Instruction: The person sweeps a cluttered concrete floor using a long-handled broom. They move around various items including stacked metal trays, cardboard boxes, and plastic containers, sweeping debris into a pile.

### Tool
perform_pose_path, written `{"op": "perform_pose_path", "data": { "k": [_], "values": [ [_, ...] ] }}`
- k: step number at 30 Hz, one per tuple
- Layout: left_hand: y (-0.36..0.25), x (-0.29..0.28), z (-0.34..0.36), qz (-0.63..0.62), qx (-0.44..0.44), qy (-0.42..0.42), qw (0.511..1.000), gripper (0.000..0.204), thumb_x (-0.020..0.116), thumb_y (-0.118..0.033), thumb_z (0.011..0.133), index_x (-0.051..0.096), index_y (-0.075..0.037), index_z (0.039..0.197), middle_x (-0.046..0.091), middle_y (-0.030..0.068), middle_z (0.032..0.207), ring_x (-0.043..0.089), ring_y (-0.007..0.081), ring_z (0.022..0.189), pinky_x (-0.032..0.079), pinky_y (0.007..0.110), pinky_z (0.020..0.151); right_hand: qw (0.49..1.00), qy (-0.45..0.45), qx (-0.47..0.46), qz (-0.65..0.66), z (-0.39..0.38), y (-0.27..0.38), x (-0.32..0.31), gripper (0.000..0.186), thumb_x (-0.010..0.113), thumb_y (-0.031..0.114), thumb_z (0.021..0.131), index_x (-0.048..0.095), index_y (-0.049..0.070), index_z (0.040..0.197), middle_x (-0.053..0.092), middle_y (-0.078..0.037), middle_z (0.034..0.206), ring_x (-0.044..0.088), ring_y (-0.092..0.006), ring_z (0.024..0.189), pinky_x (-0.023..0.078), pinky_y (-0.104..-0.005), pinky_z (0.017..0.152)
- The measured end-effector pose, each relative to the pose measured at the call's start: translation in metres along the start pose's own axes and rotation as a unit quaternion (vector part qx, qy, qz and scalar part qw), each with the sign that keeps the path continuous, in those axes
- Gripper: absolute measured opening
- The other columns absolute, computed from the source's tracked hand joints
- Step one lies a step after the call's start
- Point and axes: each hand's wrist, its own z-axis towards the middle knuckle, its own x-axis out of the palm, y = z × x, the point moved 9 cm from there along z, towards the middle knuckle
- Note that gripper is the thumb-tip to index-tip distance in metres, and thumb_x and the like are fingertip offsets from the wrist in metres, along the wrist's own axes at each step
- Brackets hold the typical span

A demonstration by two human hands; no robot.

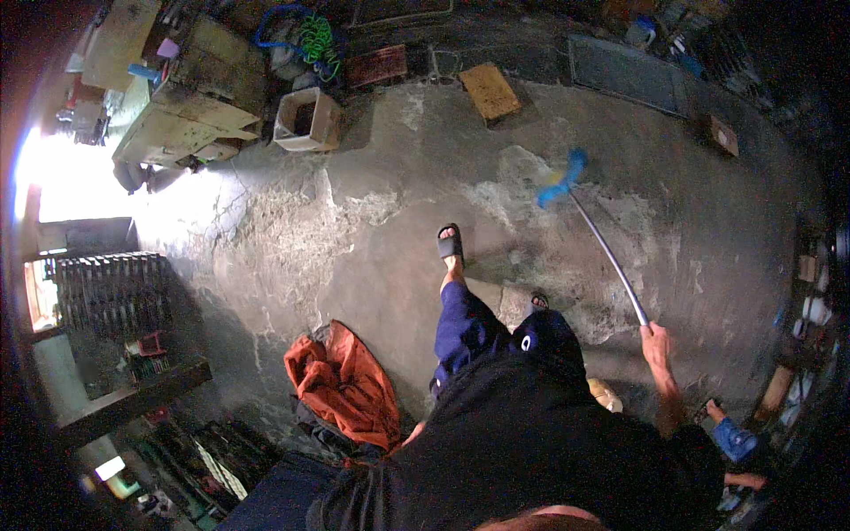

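My right hand (656, 345) is closed around the top of a long grey handle. It belongs to a broom (606, 243), whose blue head (564, 180) is blurred and low over the concrete floor ahead of me to the right. Of my left arm only a bit of skin (414, 433) shows, by my left side. It borders a crumpled orange cloth or sack (350, 380) with a dark part beneath it. The fingers of that hand are hidden, so whether it grips the cloth cannot be made out.
Worn, patchy concrete floor (372, 265) lies around my sandalled feet. Farther off are an open carton (307, 119), a brown box (490, 91), a machine cabinet (190, 97) and a coiled green hose (319, 44). Metal racks (111, 292) stand left. Another person's leg (733, 438) shows lower right.
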Motion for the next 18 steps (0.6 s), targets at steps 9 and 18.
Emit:
{"op": "perform_pose_path", "data": {
  "k": [9, 18],
  "values": [
    [-0.493, -0.061, 0.152, -0.075, 0.296, 0.036, 0.951, 0.032, 0.055, -0.034, 0.086, 0.052, -0.008, 0.104, 0.059, 0.0101, 0.1, 0.059, 0.0204, 0.082, 0.047, 0.038, 0.063, 0.968, 0.14, -0.123, 0.168, 0.024, 0.375, 0.02, 0.037, 0.055, 0.039, 0.081, 0.062, 0.003, 0.09, 0.06, -0.015, 0.071, 0.06, -0.0228, 0.068, 0.044, -0.0348, 0.062],
    [-0.655, -0.075, 0.18, -0.106, 0.325, -0.028, 0.939, 0.026, 0.05, -0.028, 0.088, 0.055, -0.006, 0.101, 0.059, 0.0055, 0.09, 0.056, 0.0146, 0.08, 0.045, 0.028, 0.063, 0.919, 0.113, -0.261, 0.273, 0.127, 0.496, -0.063, 0.038, 0.056, 0.029, 0.083, 0.057, -0.001, 0.107, 0.062, -0.017, 0.096, 0.059, -0.0232, 0.092, 0.045, -0.0334, 0.077]
  ]
}}
